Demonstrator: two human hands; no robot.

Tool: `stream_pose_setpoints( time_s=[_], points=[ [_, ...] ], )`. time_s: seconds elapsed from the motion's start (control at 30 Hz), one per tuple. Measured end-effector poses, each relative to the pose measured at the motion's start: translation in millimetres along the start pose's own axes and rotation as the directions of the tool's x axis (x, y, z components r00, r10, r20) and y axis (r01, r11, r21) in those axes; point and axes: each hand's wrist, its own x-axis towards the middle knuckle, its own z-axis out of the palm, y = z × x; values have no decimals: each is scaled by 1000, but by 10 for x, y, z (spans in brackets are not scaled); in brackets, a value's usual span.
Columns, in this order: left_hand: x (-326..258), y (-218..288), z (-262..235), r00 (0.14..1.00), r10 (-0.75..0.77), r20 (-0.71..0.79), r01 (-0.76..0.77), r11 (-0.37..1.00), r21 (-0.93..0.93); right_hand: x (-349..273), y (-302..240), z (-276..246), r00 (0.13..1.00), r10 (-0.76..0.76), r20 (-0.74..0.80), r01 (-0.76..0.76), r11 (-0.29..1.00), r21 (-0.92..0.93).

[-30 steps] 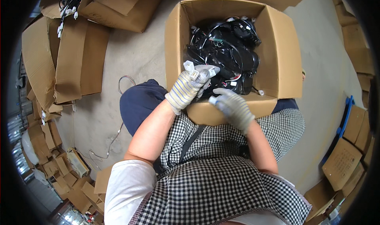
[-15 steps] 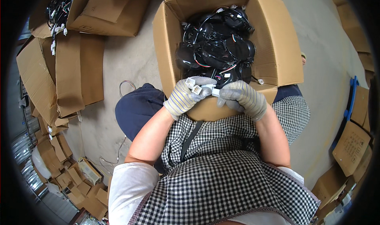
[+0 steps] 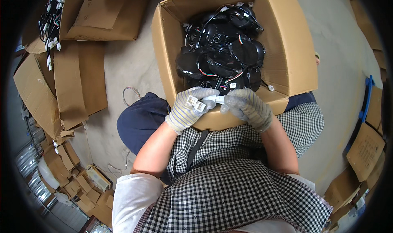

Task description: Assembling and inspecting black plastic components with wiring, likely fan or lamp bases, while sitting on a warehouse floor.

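My gloved left hand [image 3: 186, 111] is clamped on white connectors [image 3: 199, 106], two of them facing up beside the thumb. My gloved right hand [image 3: 249, 109] has thumb and fingers pinched together on a white plug [image 3: 220, 99], which bridges both hands' fingertips above the near edge of the cardboard box [image 3: 301, 48], where black cabled parts [image 3: 223, 63] lie

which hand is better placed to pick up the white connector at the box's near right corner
Likely the right hand: it is nearer that white connector, though busy at the white plug between both hands; the left hand is farther, holding two more connectors.
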Motion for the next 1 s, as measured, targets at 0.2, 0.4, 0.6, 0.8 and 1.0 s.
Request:
stream_pose_setpoints(
  time_s=[0.2,0.4,0.6,0.8,1.0],
  points=[
    [9,38,-30,981,-185,49,191,963,-189,19,27,12,994,-110,-18,110,994,-19],
    [99,26,7,988,-140,62,149,969,-195,132,-142,5,947,315,-61,-292,924,248],
    [101,-85,40,981,-145,126,176,942,-286,182,-221,44,872,485,-68,-473,870,136],
    [156,-175,105,971,-135,199,165,977,-139,339,-342,64,925,130,-358,-376,464,-802],
    [206,-282,145,996,76,41,-83,976,200,283,38,171,960,245,-133,-266,669,-694]
  ],
)
